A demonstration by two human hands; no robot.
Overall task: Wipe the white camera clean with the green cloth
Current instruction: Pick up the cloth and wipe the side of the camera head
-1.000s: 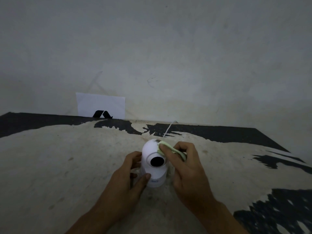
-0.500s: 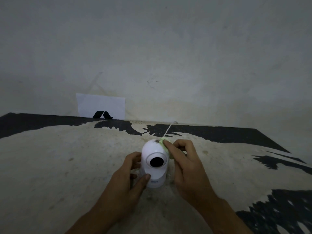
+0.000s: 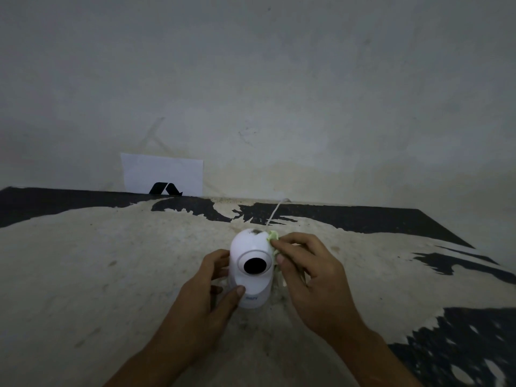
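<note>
The white camera (image 3: 251, 286) stands upright on the worn table, its round black lens facing me. A dark smudge marks the top of its dome. My left hand (image 3: 208, 300) grips the camera's body from the left, thumb across the front base. My right hand (image 3: 310, 277) pinches the green cloth (image 3: 273, 238) and presses it against the right side of the dome. Most of the cloth is hidden under my fingers.
The table (image 3: 111, 275) has a worn pale top with black patches. A thin white cable (image 3: 275, 212) runs from behind the camera to the far edge. A white paper sheet (image 3: 163, 170) with a black mark leans on the wall at the back left.
My right hand slid the cloth from the camera's front top, over to the right side of the dome. The dark smudge on top is now uncovered. My left hand kept its grip.
</note>
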